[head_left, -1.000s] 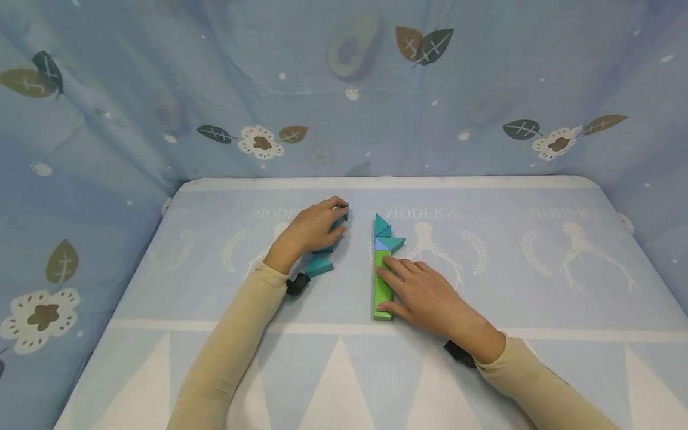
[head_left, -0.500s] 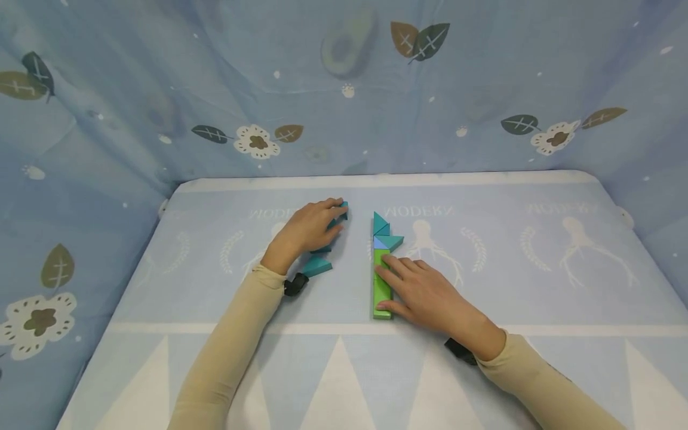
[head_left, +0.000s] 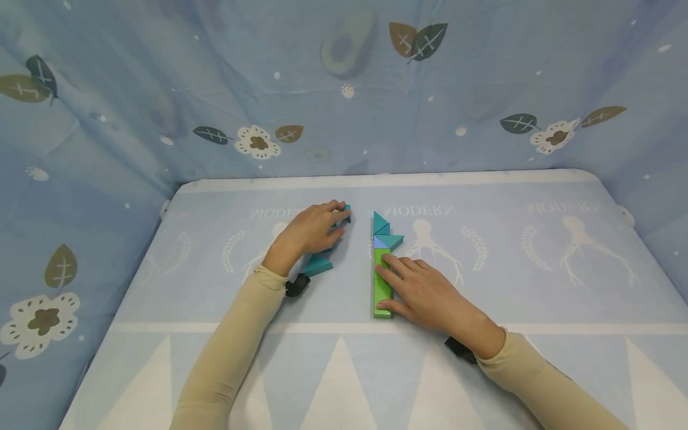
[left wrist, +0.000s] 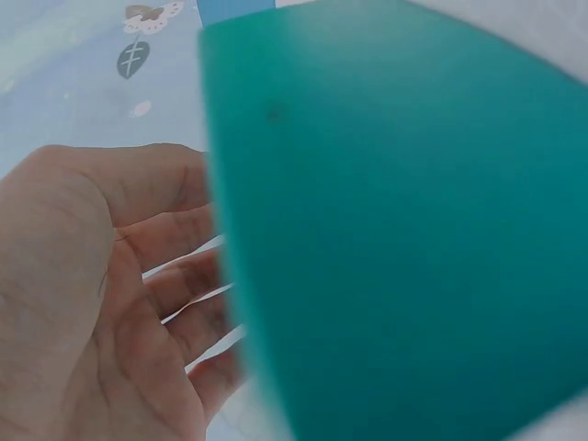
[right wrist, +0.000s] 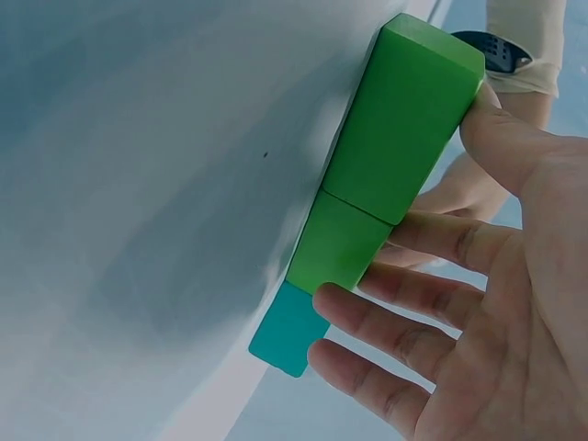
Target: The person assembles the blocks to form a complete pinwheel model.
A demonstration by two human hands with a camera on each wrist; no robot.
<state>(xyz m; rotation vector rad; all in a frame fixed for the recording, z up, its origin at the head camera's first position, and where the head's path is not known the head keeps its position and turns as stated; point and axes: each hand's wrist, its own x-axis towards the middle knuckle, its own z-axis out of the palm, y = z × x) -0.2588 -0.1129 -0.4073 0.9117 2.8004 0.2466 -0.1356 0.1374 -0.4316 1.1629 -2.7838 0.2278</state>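
My left hand [head_left: 309, 230] reaches over several teal wedge blocks, its bent fingers and thumb at a small teal block [head_left: 348, 213]; its palm hides parts of the others. A teal wedge [head_left: 318, 264] lies by the wrist, and a teal block [left wrist: 395, 230] fills much of the left wrist view, hiding the fingertips. My right hand [head_left: 427, 295] lies along the right side of a row of green blocks [head_left: 383, 291]. In the right wrist view its thumb and extended fingers touch the green blocks [right wrist: 400, 129] and come close to a teal block [right wrist: 289, 329].
Above the green row sit a small blue triangle [head_left: 380, 243], a teal triangle [head_left: 392, 240] pointing right and teal triangles [head_left: 379, 223] at the top. A patterned cloth covers the table [head_left: 344, 346]. A blue printed curtain [head_left: 473, 89] hangs behind it.
My left hand has shifted slightly toward me and to the right, with the small teal block at its fingertips. My right hand and the green row stay put.
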